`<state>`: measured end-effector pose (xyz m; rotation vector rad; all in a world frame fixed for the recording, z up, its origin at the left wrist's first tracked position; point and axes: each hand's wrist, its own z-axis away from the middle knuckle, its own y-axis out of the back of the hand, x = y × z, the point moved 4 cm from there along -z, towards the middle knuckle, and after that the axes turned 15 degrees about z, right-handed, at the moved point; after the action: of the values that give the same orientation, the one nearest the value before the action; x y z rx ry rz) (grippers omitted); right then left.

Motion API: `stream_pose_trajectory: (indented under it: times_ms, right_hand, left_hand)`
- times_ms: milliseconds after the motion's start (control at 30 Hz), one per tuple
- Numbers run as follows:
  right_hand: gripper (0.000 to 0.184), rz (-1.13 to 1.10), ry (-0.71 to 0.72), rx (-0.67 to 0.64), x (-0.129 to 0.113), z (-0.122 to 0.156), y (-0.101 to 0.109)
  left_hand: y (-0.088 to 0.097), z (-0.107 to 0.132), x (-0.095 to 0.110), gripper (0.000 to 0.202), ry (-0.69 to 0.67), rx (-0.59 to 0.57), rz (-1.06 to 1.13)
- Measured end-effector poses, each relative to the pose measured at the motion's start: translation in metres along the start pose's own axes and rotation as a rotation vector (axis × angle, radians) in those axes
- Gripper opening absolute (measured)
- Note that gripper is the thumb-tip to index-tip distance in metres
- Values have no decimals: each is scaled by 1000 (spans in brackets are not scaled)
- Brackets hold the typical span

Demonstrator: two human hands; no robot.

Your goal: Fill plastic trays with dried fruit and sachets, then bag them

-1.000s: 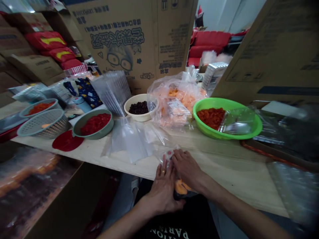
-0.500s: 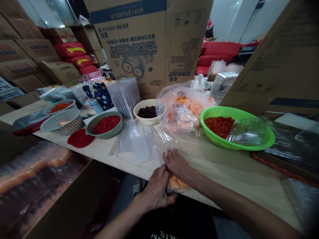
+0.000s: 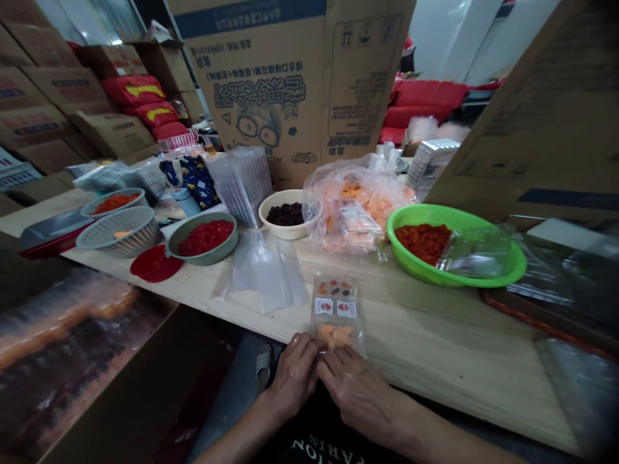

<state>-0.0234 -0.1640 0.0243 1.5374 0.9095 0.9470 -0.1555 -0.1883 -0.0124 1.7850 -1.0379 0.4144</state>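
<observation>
A clear plastic bag [image 3: 337, 319] lies flat on the table in front of me. Inside it are orange pieces at the near end, two small white printed sachets in the middle and a few red, orange and dark pieces at the far end. My left hand [image 3: 296, 367] pinches the bag's near edge with closed fingers. Beside it, almost touching, my right hand [image 3: 353, 383] has its fingers bent over the same edge; its fingertips are partly hidden. Left of the bag lies a stack of flat, clear empty bags [image 3: 265, 274].
Behind stand a green basin [image 3: 488, 277] of orange-red pieces, a large bag of orange pieces [image 3: 358, 212], a cream bowl [image 3: 290, 229] of dark fruit and a grey-green bowl [image 3: 203, 254] of red pieces. A red lid [image 3: 155, 264] and a basket [image 3: 120, 235] sit left.
Both hands have drawn back toward me to the bag's near edge. My right hand has come off its far end, so the contents now show.
</observation>
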Motion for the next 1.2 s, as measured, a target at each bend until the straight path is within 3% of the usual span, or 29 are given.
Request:
stream_pose_trajectory:
  times_ms: [167,300,433,533,633,700,767,833,900,967,1033,1100,1200]
  right_hand:
    - [32,6,-50,176,14,-1,49]
    - [31,91,-99,399,38,-10,114]
    - [28,196,-178,595,73,-21,165]
    - [26,266,-297,672,121,-32,179]
    - [23,314,-437,616,187,-50,168]
    - [22,292,-521,509,232,-63,145]
    - [22,233,-575,364,268,-72,115]
    - [23,173,-594,200,292,-77,82]
    - [21,108,-575,0,305,-81,53]
    - [21,20,-550,-154,315,-84,34]
    - [23,-74,-646,-164,331,-90,27]
    - [30,-137,-844,-95,353,-99,23]
    - [45,-202,-1031,-110,378,-116,6]
  left_hand:
    - [13,-18,23,13,54,248,164]
    - [34,-57,52,14,21,275,417]
    - [54,-124,70,18,-132,324,468]
    - [54,-197,63,17,-262,368,433]
    - [37,-273,34,18,-368,389,349]
    - [18,-312,5,19,-398,361,302]
    - [-4,-336,-26,18,-363,284,245]
    - [-25,-340,-55,17,-285,149,174]
    - [-38,-329,-74,14,-224,-3,106]
    - [-40,-310,-80,20,-191,-120,43]
    - [-31,-296,-79,39,-149,-164,50]
    - [-14,-294,-79,51,0,-57,228]
    - [2,-304,-100,39,499,319,594]
